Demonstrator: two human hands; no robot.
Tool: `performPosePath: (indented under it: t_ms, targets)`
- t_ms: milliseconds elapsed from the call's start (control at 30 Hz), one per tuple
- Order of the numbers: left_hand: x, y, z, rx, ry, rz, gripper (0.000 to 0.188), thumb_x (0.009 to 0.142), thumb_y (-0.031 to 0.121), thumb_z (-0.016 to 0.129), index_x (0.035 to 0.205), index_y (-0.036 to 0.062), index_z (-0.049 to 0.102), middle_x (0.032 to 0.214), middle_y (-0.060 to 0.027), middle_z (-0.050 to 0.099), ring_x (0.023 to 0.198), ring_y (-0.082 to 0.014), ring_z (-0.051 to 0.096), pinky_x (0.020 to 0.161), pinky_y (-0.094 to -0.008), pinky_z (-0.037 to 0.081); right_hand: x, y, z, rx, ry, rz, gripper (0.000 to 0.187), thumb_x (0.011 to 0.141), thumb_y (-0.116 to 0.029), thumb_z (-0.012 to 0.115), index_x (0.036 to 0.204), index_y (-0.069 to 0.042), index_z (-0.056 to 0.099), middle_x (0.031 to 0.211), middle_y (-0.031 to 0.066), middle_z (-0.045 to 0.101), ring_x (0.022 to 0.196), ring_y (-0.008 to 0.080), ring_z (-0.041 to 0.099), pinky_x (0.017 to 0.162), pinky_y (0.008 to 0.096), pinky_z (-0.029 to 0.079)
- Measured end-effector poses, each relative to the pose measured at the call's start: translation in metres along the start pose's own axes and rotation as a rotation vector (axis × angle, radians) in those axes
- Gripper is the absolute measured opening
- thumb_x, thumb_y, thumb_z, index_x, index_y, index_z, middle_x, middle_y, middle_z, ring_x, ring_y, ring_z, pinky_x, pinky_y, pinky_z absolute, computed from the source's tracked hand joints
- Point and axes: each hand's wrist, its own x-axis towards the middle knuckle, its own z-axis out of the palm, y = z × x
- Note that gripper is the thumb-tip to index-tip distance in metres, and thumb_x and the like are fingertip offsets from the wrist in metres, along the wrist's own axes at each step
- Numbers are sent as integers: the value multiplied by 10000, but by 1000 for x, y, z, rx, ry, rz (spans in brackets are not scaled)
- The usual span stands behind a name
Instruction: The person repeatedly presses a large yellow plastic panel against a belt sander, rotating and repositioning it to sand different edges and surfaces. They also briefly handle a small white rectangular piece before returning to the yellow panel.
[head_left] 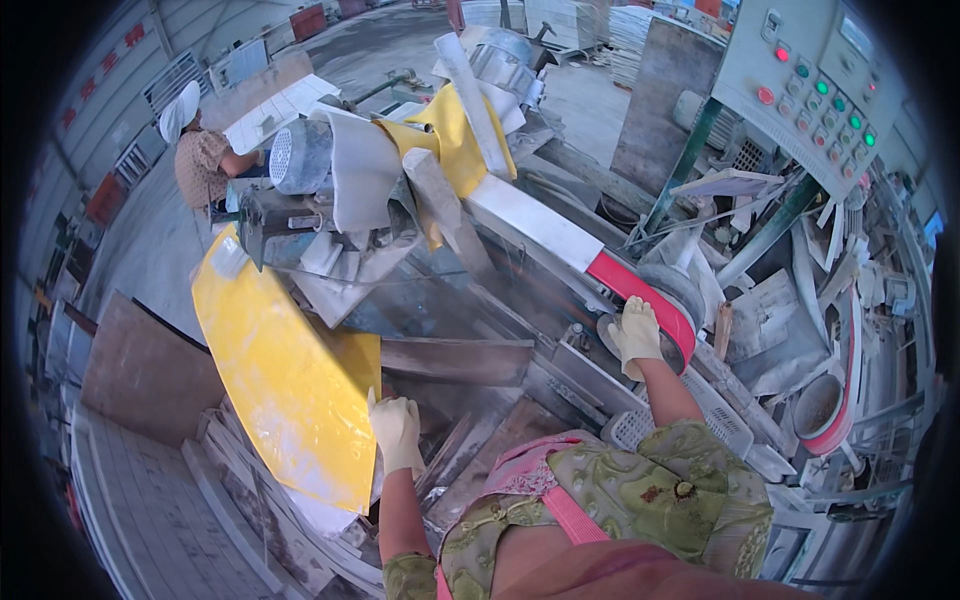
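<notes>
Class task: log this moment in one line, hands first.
left hand: gloved, at right edge of yellow sheet | right hand: gloved, at red band | control panel: upper right, lit | co-worker: upper left

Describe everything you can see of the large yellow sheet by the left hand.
The large yellow sheet looks like smooth, slightly glossy plastic or rubber, smeared with whitish dust. It is narrow at its far end and broader toward the person; its left edge looks bowed, though the fisheye view bends edges. It slants across the left side of the work area. The gloved left hand is at its right edge, fingertips apparently touching it. What supports it underneath is hidden.
</notes>
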Motion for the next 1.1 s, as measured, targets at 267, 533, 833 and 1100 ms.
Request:
performPosePath:
  t_ms: [267, 533, 833, 1100]
  targets:
    - [1, 1, 1, 31, -12, 5, 247, 796, 111, 615, 552, 80, 642, 597, -138, 636, 667, -314, 648, 1128, -464, 403, -3, 3, 3, -25, 9, 23, 821, 873, -390, 667, 1468, 108, 400, 1501, 259, 477, 1386, 401, 459, 1168, 456, 350]
    - [0, 0, 3, 36, -11, 11, 250, 801, 114, 622, 553, 87, 636, 589, -132, 620, 655, -315, 628, 1129, -468, 400, -3, 6, 3, 2, -31, 58, 805, 898, -375, 676, 1488, 81, 373, 1535, 241, 445, 1422, 400, 422, 1192, 461, 339]
    - [-2, -3, 5, 44, -80, 3, 214, 776, 178, 714, 607, 75, 632, 639, -139, 636, 698, -319, 652, 1145, -481, 376, -5, 11, 6, 17, -41, 79, 822, 895, -384, 674, 1503, 77, 368, 1550, 244, 430, 1453, 401, 389, 1213, 463, 302]
    - [-1, -1, 5, 50, -31, 21, 271, 815, 105, 608, 545, 93, 621, 585, -135, 607, 645, -317, 612, 1147, -461, 385, -8, 18, 16, 11, 3, 67, 824, 880, -379, 676, 1490, 91, 383, 1534, 252, 447, 1430, 409, 412, 1201, 476, 310]
